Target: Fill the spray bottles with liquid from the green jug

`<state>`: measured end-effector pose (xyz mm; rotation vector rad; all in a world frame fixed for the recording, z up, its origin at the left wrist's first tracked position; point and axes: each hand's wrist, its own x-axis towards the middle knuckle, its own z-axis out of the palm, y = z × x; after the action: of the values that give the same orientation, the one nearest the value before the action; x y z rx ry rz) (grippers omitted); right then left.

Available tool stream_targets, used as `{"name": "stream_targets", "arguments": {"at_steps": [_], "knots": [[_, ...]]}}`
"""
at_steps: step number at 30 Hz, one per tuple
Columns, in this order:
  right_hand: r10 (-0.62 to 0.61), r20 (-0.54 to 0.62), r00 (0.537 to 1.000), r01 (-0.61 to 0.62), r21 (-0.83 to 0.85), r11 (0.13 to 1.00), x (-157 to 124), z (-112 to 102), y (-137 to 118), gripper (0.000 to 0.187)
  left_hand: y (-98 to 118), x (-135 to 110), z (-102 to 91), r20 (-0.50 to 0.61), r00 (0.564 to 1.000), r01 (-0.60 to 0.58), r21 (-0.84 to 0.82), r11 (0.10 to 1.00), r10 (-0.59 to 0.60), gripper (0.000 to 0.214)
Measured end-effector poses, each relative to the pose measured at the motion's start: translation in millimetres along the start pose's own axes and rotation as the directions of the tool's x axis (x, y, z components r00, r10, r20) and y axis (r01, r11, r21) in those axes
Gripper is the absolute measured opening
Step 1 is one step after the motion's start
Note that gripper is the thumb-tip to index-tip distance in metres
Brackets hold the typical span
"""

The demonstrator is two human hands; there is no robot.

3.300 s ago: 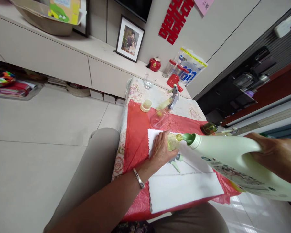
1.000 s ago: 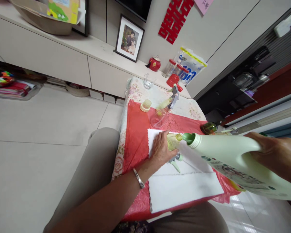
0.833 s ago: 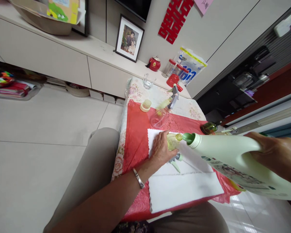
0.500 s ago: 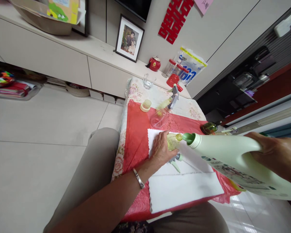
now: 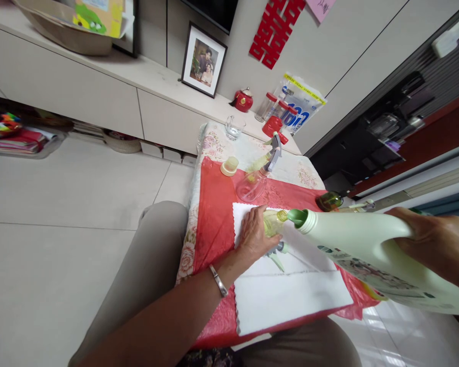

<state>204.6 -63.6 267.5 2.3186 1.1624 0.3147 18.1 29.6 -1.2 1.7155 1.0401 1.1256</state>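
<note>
My left hand (image 5: 254,232) is wrapped round a small yellowish see-through bottle (image 5: 272,224) whose open neck faces right. Gripped by its handle in my right hand (image 5: 436,239), a large pale green detergent jug (image 5: 359,239) lies tilted, its green spout at the small bottle's mouth. Whether liquid is flowing I cannot tell. A grey and green spray head (image 5: 277,255) rests on the white cloth (image 5: 290,295) just below my left hand. Beyond it stands a clear spray bottle (image 5: 252,186) with a grey trigger, and left of that sits a pale yellow cap (image 5: 229,166).
A red plastic sheet (image 5: 216,219) covers part of the flowered tablecloth (image 5: 214,145). A glass mug (image 5: 234,127) stands at the table's far edge. Dark green bottle (image 5: 329,201) lies at the right. Red-lidded jars (image 5: 266,107) and a picture frame (image 5: 204,60) stand on the ledge behind.
The detergent jug's rear end has risen very slightly. Both hands otherwise keep their places, and the spout stays at the small bottle's mouth.
</note>
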Motion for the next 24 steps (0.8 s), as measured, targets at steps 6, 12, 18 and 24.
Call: {"name": "stream_targets", "arguments": {"at_steps": [6,12,18,24], "knots": [[-0.031,-0.015,0.999,0.031,0.019,0.999,2.0,-0.5,-0.6,0.043,1.4,0.2,-1.4,0.007,1.0,0.014,-0.005,1.0,-0.014,0.083],[-0.035,-0.041,0.999,0.037,0.048,0.998,1.3,-3.0,-2.1,0.043,0.7,0.1,-1.4,0.004,1.0,0.003,-0.004,1.0,-0.003,0.082],[-0.036,-0.005,0.999,0.036,0.024,0.999,0.2,-5.2,-2.6,0.042,0.3,0.4,-0.8,0.003,1.0,0.012,-0.013,1.0,-0.012,0.083],[-0.023,0.006,1.0,0.023,0.009,1.0,-1.3,-5.8,-3.7,0.044,-0.9,0.3,0.5,-0.002,1.0,0.007,-0.013,1.0,-0.007,0.083]]}}
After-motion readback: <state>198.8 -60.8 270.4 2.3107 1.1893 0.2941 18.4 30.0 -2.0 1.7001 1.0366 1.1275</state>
